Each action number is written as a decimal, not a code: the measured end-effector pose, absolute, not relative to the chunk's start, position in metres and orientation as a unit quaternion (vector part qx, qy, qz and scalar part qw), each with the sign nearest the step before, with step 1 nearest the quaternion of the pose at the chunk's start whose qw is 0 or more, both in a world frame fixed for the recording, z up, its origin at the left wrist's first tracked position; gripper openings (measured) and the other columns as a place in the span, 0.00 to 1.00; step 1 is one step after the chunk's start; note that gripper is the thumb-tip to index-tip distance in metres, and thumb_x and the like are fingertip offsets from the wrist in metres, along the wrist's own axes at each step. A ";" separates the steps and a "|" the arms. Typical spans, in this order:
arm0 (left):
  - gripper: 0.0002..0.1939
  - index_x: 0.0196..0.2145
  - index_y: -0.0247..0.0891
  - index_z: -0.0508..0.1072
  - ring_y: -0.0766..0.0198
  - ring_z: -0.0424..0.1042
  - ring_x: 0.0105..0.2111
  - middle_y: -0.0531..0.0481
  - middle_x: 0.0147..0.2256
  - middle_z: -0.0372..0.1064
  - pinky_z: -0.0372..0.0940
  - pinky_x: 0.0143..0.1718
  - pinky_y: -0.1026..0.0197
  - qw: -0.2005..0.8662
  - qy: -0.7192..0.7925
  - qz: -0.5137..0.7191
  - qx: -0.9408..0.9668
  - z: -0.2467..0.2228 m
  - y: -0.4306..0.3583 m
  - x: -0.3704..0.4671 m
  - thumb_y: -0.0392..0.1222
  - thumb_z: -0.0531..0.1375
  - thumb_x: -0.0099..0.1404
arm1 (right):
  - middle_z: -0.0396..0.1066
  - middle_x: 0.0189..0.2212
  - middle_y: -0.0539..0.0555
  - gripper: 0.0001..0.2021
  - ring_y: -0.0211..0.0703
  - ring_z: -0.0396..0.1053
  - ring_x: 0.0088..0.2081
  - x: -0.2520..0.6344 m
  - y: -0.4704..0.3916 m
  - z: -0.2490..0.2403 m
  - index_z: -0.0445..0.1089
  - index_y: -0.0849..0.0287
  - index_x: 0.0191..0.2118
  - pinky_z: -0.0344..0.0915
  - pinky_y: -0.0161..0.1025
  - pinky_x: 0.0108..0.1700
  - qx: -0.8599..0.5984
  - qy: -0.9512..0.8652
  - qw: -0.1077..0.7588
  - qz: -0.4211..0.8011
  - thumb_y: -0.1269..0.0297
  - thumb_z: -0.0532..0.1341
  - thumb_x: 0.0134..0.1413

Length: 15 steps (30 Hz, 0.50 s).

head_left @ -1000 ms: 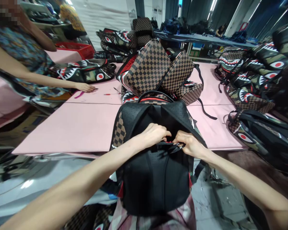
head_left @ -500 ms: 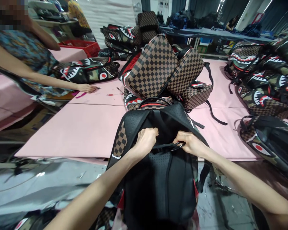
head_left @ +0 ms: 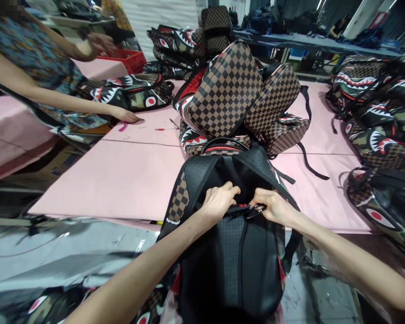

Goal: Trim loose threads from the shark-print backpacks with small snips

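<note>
A black-backed backpack (head_left: 229,265) with brown checkered sides leans against the table edge in front of me, its padded back towards me. My left hand (head_left: 221,198) lies at the edge of the opening across the upper back, fingers curled over the dark fabric. Close by on the right, my right hand (head_left: 272,204) is closed around small dark thread snips (head_left: 256,210), its fingertips pinching the same edge. A bit of red shows between the hands. The hands partly cover the opening, and its inside is too dark to make out.
Checkered backpacks (head_left: 227,92) are heaped just beyond mine on the pink table (head_left: 97,180). More shark-face backpacks (head_left: 378,130) pile up at the right. A co-worker's hand (head_left: 126,114) rests on the table at the left, near a red pen (head_left: 164,129).
My left hand has shifted right along the opening's edge, closer to my right hand, and red now shows there. The co-worker's other hand has come into view. The whole view has shifted slightly.
</note>
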<state>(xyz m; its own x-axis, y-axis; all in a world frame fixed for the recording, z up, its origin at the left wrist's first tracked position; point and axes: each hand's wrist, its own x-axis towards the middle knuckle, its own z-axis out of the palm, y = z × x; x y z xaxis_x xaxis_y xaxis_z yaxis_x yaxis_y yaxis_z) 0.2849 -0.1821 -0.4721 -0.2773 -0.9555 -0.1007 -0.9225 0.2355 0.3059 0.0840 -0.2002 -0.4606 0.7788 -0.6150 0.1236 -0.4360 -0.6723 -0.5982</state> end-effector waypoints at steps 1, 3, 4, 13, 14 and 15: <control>0.10 0.41 0.46 0.70 0.61 0.69 0.34 0.54 0.41 0.66 0.56 0.30 0.62 0.038 -0.791 -0.144 0.594 -0.473 -0.182 0.283 0.42 0.55 0.61 | 0.61 0.28 0.52 0.16 0.33 0.61 0.28 0.084 -0.200 -0.461 0.71 0.65 0.32 0.55 0.30 0.30 -0.903 0.295 0.275 -0.150 0.83 0.50 0.40; 0.10 0.37 0.42 0.71 0.60 0.68 0.33 0.51 0.39 0.66 0.56 0.31 0.61 0.019 -0.795 -0.136 0.590 -0.475 -0.182 0.280 0.42 0.51 0.64 | 0.62 0.28 0.51 0.16 0.32 0.60 0.28 0.083 -0.202 -0.463 0.71 0.64 0.32 0.54 0.30 0.29 -0.907 0.299 0.263 -0.140 0.84 0.50 0.40; 0.12 0.36 0.40 0.71 0.60 0.68 0.33 0.50 0.38 0.66 0.56 0.31 0.61 0.015 -0.791 -0.136 0.596 -0.476 -0.181 0.279 0.41 0.49 0.65 | 0.62 0.28 0.51 0.16 0.32 0.60 0.28 0.083 -0.204 -0.463 0.71 0.64 0.32 0.55 0.30 0.29 -0.908 0.301 0.259 -0.138 0.84 0.51 0.40; 0.12 0.33 0.41 0.71 0.56 0.70 0.33 0.48 0.30 0.69 0.55 0.29 0.61 0.045 -0.682 -0.216 0.697 -0.485 -0.165 0.290 0.38 0.48 0.61 | 0.63 0.40 0.57 0.16 0.45 0.62 0.41 0.101 -0.211 -0.446 0.62 0.64 0.46 0.60 0.39 0.42 -0.932 0.346 0.072 -0.079 0.59 0.57 0.55; 0.11 0.32 0.42 0.71 0.56 0.70 0.32 0.48 0.28 0.69 0.54 0.29 0.61 0.054 -0.672 -0.226 0.704 -0.486 -0.164 0.293 0.38 0.48 0.61 | 0.64 0.38 0.57 0.12 0.45 0.62 0.40 0.106 -0.210 -0.444 0.63 0.64 0.43 0.60 0.40 0.41 -0.936 0.344 0.047 -0.062 0.61 0.56 0.56; 0.11 0.31 0.42 0.71 0.57 0.69 0.31 0.49 0.27 0.68 0.53 0.28 0.62 0.062 -0.662 -0.234 0.709 -0.488 -0.163 0.295 0.38 0.49 0.60 | 0.64 0.36 0.56 0.09 0.45 0.61 0.39 0.112 -0.211 -0.443 0.63 0.64 0.39 0.60 0.40 0.40 -0.939 0.340 0.027 -0.043 0.63 0.55 0.57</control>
